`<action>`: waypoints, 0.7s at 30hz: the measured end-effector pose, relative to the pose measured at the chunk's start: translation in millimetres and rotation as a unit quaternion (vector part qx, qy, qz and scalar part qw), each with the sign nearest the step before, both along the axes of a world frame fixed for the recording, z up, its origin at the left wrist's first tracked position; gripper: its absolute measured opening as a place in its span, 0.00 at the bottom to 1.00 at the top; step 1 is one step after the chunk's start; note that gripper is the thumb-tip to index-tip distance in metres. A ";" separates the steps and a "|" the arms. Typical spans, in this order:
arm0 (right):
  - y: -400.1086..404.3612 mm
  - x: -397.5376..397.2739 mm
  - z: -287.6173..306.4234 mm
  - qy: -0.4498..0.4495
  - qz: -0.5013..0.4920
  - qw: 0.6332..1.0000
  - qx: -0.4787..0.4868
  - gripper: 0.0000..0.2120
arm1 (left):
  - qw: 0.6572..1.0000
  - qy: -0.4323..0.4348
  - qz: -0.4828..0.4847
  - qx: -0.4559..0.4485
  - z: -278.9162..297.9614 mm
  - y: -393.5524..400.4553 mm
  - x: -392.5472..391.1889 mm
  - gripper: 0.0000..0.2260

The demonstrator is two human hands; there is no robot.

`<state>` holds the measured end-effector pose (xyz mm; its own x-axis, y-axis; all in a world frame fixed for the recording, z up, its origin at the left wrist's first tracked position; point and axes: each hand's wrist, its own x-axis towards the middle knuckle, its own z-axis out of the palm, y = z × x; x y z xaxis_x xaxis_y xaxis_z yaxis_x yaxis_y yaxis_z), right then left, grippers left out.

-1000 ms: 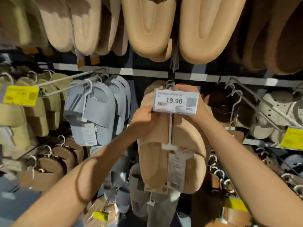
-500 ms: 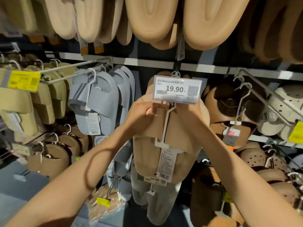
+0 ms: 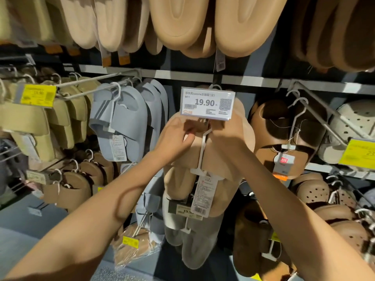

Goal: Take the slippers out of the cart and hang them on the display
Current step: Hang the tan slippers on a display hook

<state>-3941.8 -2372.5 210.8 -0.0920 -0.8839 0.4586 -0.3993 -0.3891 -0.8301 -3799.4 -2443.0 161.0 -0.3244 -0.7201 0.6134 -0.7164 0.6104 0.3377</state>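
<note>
Lowered since before, both hands now sit under the tag (image 3: pixel 208 103). Left hand (image 3: pixel 174 136) and right hand (image 3: pixel 229 129) seemingly pinch the smooth, rounded tan slippers (image 3: pixel 223 159) beside their thin white hanger (image 3: pixel 202 153).

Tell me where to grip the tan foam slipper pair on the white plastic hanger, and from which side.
Grip the tan foam slipper pair at its upper straps, one hand on each side of the white plastic hanger, as the left hand and right hand do now. The hanger runs down the middle, so the flanks stay free.
</note>
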 end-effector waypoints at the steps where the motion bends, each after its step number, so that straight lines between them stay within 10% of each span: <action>1: 0.6 -1.0 -0.7 0.009 -0.012 0.999 -0.032 0.15 | 1.000 -0.012 0.016 -0.003 -8.2 1.5 0.6 0.11; 14: -21.2 -24.4 -36.0 0.299 -0.133 0.943 -0.066 0.14 | 0.999 -0.009 0.042 0.028 0.7 20.0 -23.7 0.15; 21: -29.3 -13.6 -39.1 0.459 -0.242 0.839 -0.168 0.12 | 0.999 -0.018 0.042 -0.004 -3.3 20.9 -12.8 0.10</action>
